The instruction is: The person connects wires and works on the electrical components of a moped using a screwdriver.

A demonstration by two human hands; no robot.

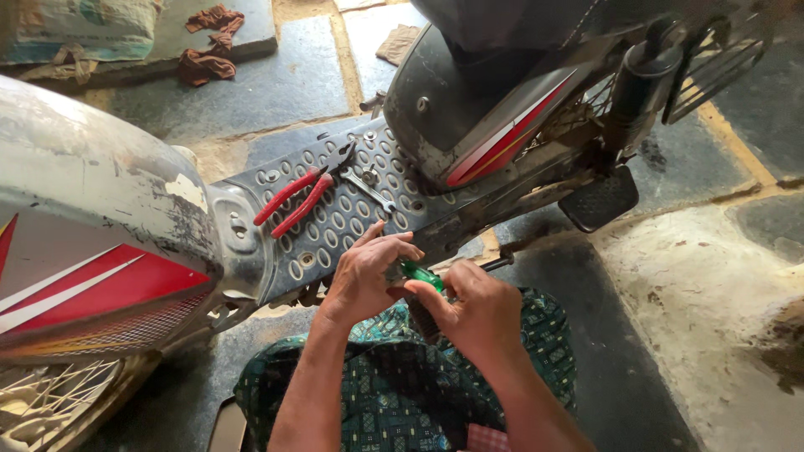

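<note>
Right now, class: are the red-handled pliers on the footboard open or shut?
Open: the pliers lie flat, their two red handles spread apart.

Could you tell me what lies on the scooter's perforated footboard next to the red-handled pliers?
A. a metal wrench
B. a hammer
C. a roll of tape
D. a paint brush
A. A metal wrench lies on the footboard just right of the pliers, while both hands, left and right, hold a green-handled screwdriver at the footboard's edge.
</note>
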